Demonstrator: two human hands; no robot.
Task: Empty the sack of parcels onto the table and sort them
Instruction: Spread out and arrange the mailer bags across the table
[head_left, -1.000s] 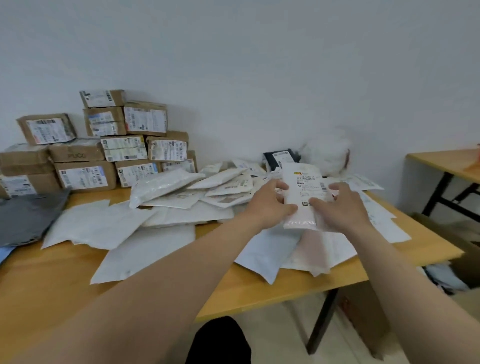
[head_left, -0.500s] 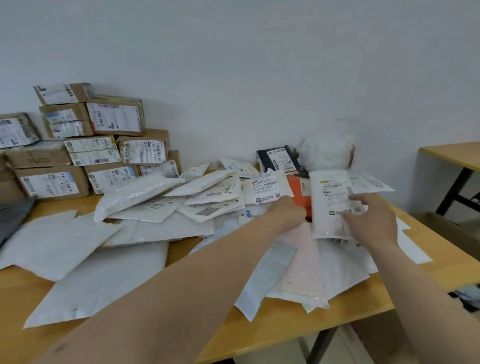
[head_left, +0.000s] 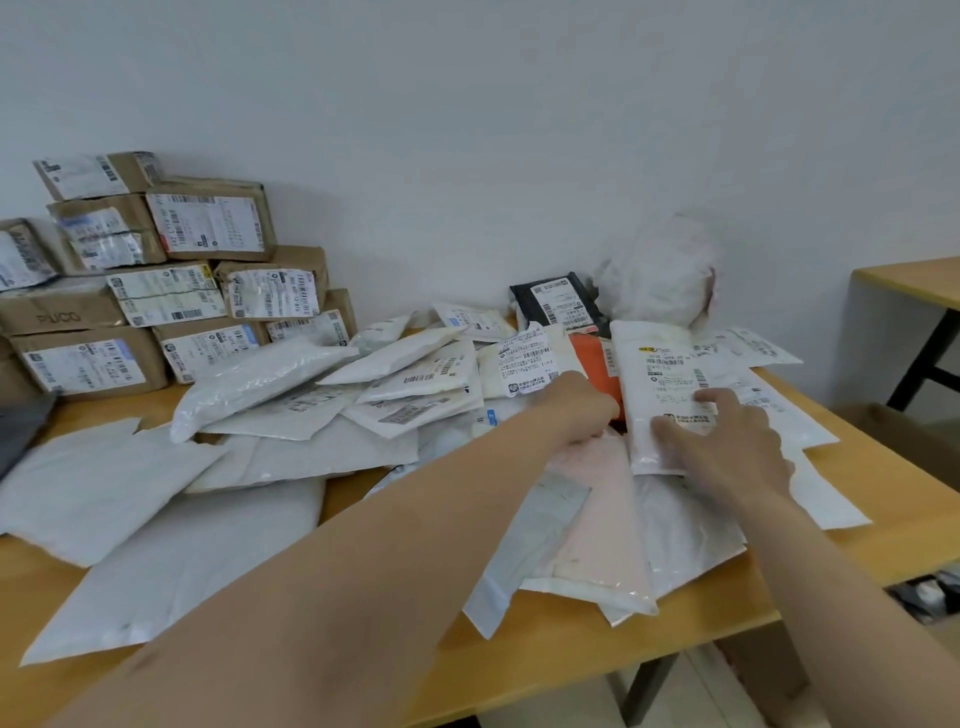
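White poly mailers cover the wooden table (head_left: 566, 654). My right hand (head_left: 727, 452) lies with spread fingers on top of a white labelled parcel (head_left: 660, 374), which rests on the pile at the right. My left hand (head_left: 584, 410) reaches to the lower edge of an orange parcel (head_left: 589, 358). Its fingers curl down out of sight, so I cannot tell if they grip anything. Below both hands lie a pink mailer (head_left: 597, 519) and other flat white ones. The crumpled white sack (head_left: 660, 270) sits at the back against the wall.
Labelled cardboard boxes (head_left: 208, 228) are stacked at the back left. A black parcel (head_left: 556, 301) leans beside the sack. A grey bag (head_left: 21, 431) lies at the left edge. A second wooden table (head_left: 914, 280) stands to the right, with a gap between.
Both hands held the white labelled parcel up. My left hand let go and reached to the orange parcel. My right hand laid the parcel down on the right pile.
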